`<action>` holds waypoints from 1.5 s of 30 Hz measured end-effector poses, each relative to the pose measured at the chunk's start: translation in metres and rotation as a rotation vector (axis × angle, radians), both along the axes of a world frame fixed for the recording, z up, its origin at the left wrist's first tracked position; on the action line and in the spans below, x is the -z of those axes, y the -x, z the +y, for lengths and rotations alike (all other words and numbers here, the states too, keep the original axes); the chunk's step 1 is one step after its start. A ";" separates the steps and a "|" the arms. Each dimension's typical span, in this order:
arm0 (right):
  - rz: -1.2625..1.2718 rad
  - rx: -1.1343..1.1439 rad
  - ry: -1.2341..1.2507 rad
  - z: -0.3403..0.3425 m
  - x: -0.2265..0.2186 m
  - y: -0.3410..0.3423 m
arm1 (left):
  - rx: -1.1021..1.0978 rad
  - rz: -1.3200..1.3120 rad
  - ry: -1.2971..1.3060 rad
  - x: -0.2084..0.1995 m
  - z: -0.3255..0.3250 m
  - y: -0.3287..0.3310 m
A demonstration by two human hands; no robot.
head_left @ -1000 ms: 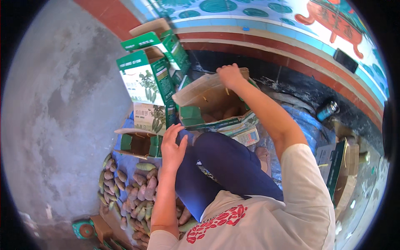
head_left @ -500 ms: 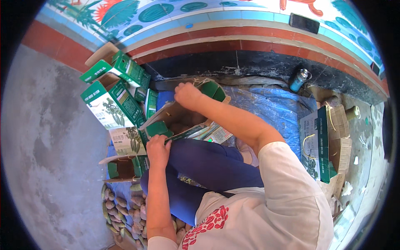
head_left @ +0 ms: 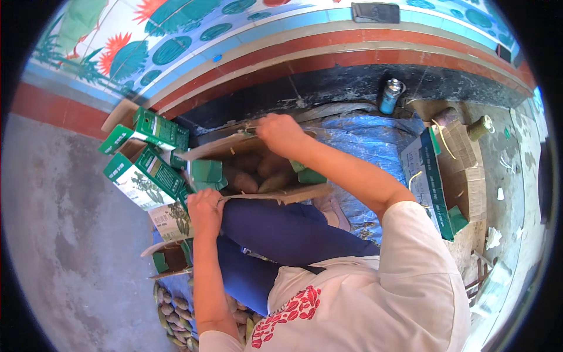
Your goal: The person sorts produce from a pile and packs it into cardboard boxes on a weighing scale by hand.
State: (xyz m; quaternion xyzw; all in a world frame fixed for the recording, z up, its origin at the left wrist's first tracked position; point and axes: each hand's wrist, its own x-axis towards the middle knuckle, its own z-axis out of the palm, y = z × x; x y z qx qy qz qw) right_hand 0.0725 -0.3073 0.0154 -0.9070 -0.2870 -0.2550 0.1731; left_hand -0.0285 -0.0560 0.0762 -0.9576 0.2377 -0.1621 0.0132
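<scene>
A cardboard box point(head_left: 220, 145) with green end flaps stands in front of my knees, its top open. Inside it lie several brown and greenish tubers point(head_left: 243, 182). My left hand point(head_left: 205, 211) is closed on the near left edge of the box, thumb over the rim. At the far edge, my right hand point(head_left: 282, 136) is curled with its fingers gripping the cardboard. A green end flap point(head_left: 207, 174) stands folded up at the left end; another at the right is partly covered by my right forearm.
Several green and white boxes point(head_left: 141, 176) are stacked at the left. Loose tubers point(head_left: 176, 314) lie on the ground at lower left. A blue tarp point(head_left: 363, 158) spreads at right, with a blue flask point(head_left: 391, 95) and another open box point(head_left: 448, 182). A phone point(head_left: 375, 12) rests on the ledge.
The view has shifted, so the surroundings sit further left. The box now shows wider, its near flap tilted toward me and more tubers visible. Both hands stay on its edges.
</scene>
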 end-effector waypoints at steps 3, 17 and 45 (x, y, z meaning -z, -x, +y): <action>0.079 0.152 -0.092 -0.053 0.005 0.025 | 0.190 0.026 -0.017 -0.013 -0.031 -0.021; 0.377 0.941 -0.020 -0.243 0.082 0.196 | 0.579 0.312 0.131 0.024 -0.194 -0.062; 0.839 1.249 -0.036 -0.341 0.071 0.231 | -0.256 0.396 0.795 0.056 0.027 -0.030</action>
